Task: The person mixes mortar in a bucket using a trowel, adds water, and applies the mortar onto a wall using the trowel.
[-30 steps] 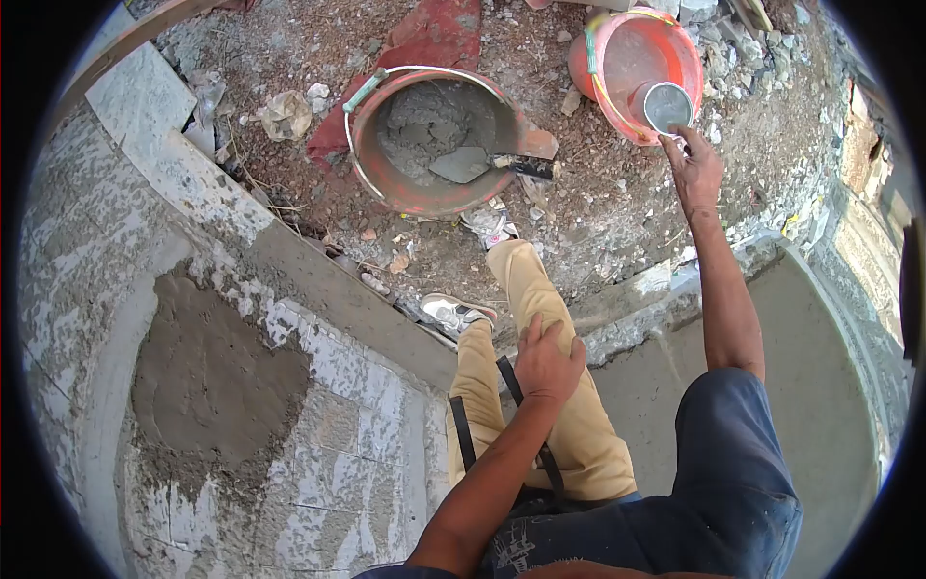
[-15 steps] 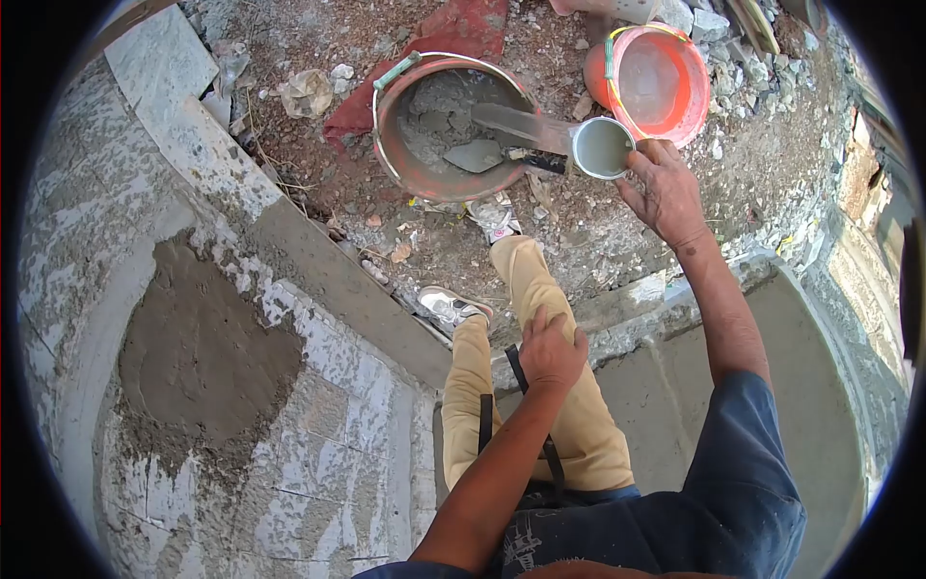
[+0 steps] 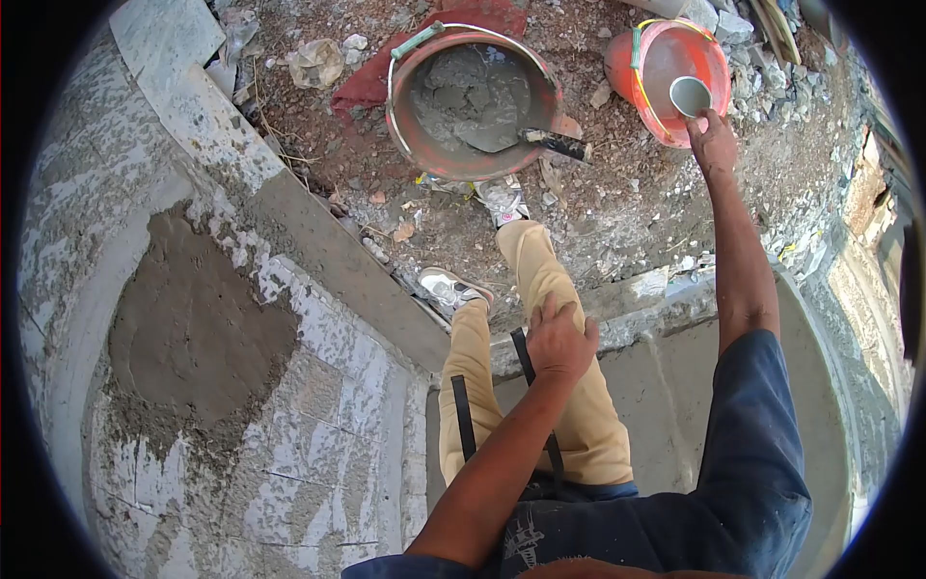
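Note:
My right hand (image 3: 714,150) grips the rim of a small pale cup (image 3: 691,97) over the red-orange water bucket (image 3: 623,75), at its near right side. My left hand (image 3: 562,340) lies on my thigh in tan trousers, fingers stretched out and holding nothing. Left of the water bucket, a wide bucket (image 3: 401,141) with a wire handle holds wet grey mortar (image 3: 461,89). A trowel (image 3: 558,144) rests there, its blade on the mortar and its dark handle sticking out over the rim.
Wet mortar covers a patch (image 3: 198,328) of the block wall on the left. A concrete ledge (image 3: 357,280) runs beside my legs. Red cloth (image 3: 362,85) lies behind the mortar bucket, and broken stones (image 3: 738,29) lie by the water bucket.
Water was pouring from the cup into the mortar bucket; the stream is gone. My right hand has carried the cup up and right, over the water bucket. My left hand stays on my leg.

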{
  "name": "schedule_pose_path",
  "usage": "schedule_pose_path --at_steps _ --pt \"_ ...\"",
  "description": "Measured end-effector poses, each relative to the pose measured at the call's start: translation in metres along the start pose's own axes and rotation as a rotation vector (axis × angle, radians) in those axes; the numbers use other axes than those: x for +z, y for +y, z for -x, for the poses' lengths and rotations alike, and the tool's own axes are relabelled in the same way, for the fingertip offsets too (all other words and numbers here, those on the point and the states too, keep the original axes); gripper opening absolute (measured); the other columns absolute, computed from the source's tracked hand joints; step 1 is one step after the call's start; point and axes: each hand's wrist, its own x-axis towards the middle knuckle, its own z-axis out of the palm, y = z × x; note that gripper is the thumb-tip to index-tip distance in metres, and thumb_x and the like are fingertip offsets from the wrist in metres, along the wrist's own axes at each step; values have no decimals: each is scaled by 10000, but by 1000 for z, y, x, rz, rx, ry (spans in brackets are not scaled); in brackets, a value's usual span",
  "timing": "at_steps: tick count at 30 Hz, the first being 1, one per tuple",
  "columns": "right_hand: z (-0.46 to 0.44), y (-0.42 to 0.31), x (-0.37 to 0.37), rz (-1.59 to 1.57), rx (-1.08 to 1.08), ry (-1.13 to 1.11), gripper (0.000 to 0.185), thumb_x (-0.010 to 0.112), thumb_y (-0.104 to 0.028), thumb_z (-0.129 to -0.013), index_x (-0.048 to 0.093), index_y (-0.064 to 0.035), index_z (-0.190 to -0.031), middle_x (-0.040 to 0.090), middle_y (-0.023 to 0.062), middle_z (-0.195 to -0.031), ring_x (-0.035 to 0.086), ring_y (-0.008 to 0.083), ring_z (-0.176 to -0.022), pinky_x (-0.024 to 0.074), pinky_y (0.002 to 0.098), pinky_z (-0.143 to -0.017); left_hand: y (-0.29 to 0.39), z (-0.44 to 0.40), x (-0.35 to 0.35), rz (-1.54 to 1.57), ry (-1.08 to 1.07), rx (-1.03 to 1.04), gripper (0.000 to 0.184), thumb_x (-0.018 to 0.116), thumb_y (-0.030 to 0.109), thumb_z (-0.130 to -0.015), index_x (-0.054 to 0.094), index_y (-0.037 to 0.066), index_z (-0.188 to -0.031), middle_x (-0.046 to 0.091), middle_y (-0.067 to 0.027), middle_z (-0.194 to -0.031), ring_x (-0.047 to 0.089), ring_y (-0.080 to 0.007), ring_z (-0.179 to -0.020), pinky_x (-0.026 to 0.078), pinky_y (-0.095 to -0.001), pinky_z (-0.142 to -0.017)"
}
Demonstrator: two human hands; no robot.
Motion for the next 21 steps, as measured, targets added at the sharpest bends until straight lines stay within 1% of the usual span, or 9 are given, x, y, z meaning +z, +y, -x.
schedule_pose_path --at_steps 2,3,6,8,10,13,16,19,21 --pt "18 -20 15 -79 38 53 383 693 -383 -899 682 -97 -1153 672 231 -1134 672 400 -1014 533 476 -893 2 0 -2 12 0 -3 447 696 380 -820 726 119 -1182 515 -139 -1464 512 -346 -1314 469 -436 -1062" --pt "31 -41 18 -144 46 -25 373 689 -380 -904 686 -77 -1120 674 230 -1123 672 405 -1014 530 472 -894 2 1 0 18 8 -1 447 695 381 -820 725 118 -1181 515 -138 -1463 514 -344 -1311 471 -436 -1059" --pt "78 -99 44 -256 -117 -148 399 661 -441 -925 698 -68 -1063 689 245 -1092 672 407 -1027 519 475 -883 0 -1 3 38 29 -7 450 690 385 -821 724 116 -1180 515 -136 -1462 519 -339 -1304 476 -432 -1052" --pt "87 -153 41 -278 45 -472 400 659 -456 -928 700 -73 -1039 702 247 -1069 681 406 -1012 519 482 -894 0 -1 0 48 23 -25 454 687 390 -823 722 115 -1181 515 -138 -1461 521 -339 -1300 476 -428 -1051" --pt "100 -204 35 -258 7 -444 469 615 -499 -938 712 -57 -1064 711 249 -1062 687 409 -1020 520 487 -919 0 -1 0 46 42 -27 458 686 398 -822 723 113 -1178 517 -141 -1458 524 -340 -1295 476 -428 -1051" --pt "92 -220 95 -69 -226 -573 562 563 -552 -941 709 -46 -1140 719 245 -1066 691 408 -1038 526 497 -933 -5 1 6 71 83 -16 465 686 407 -820 723 112 -1177 522 -146 -1451 529 -341 -1288 476 -430 -1051" --pt "78 -260 70 -44 -317 -933 619 511 -572 -943 686 -54 -1233 713 253 -1106 680 404 -1089 519 498 -964 -4 1 7 104 90 -17 468 689 413 -817 724 111 -1172 531 -148 -1441 528 -343 -1288 470 -432 -1056" --pt "81 -277 12 208 -605 -739 460 547 -445 -954 690 -65 -1171 728 229 -1047 702 381 -1044 547 491 -905 -6 0 8 141 119 -25 467 695 419 -812 727 109 -1159 542 -145 -1423 531 -342 -1281 464 -430 -1061" --pt "77 -284 -41 289 -668 -614 333 556 -339 -957 682 -67 -1101 738 196 -977 722 362 -974 569 474 -831 -6 2 9 169 131 -30 465 702 424 -807 731 106 -1145 552 -140 -1407 537 -341 -1265 465 -429 -1056"
